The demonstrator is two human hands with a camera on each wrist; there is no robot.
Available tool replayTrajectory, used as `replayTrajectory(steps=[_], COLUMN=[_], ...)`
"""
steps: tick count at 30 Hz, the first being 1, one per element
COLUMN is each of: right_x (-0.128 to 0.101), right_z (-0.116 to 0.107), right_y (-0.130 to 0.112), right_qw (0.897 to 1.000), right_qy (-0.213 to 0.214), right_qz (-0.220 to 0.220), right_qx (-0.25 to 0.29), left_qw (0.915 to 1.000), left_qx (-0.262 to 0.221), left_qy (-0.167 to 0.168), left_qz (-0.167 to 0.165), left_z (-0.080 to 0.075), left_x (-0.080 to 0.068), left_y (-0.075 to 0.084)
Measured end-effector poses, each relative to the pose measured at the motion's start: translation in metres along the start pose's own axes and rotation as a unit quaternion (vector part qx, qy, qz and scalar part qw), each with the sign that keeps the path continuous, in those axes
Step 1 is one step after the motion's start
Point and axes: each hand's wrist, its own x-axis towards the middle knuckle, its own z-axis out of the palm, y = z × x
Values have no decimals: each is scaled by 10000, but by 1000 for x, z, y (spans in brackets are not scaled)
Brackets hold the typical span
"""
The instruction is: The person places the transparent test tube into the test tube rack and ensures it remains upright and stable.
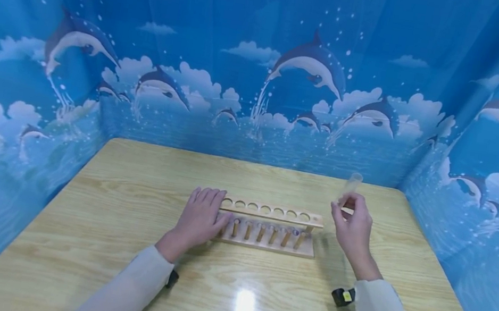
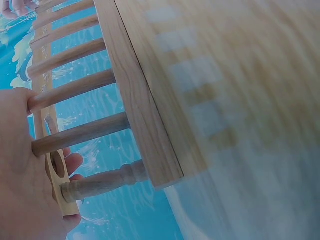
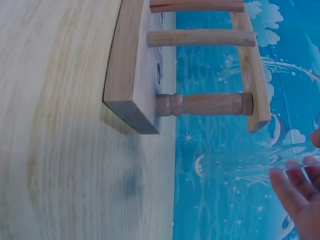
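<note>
A wooden test tube rack (image 1: 269,228) stands at the middle of the table, with a row of holes in its top rail and upright pegs below. My left hand (image 1: 199,219) rests on the rack's left end, fingers laid over the top rail. In the left wrist view the rack's pegs (image 2: 80,134) run past my palm (image 2: 22,190). My right hand (image 1: 351,225) is raised just right of the rack and pinches a clear test tube (image 1: 350,185) that tilts up and away. The right wrist view shows the tube (image 3: 240,167) beside the rack's right end (image 3: 200,104).
The light wooden table (image 1: 123,222) is walled on three sides by a blue dolphin-print curtain (image 1: 262,71). A bright glare spot (image 1: 244,310) lies on the table's near edge. Small black wrist devices (image 1: 343,296) sit at both sleeves.
</note>
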Motion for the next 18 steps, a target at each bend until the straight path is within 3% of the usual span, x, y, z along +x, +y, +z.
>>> replayTrajectory(steps=[18], right_x=[0], right_z=[8], right_y=[-6], right_qw=[9894], right_qy=[929], right_qz=[-615], right_qx=[931], left_qw=[10000], left_qx=[25], left_qy=[-92], left_qz=[-26], left_z=[-3], left_x=[0], left_y=[2])
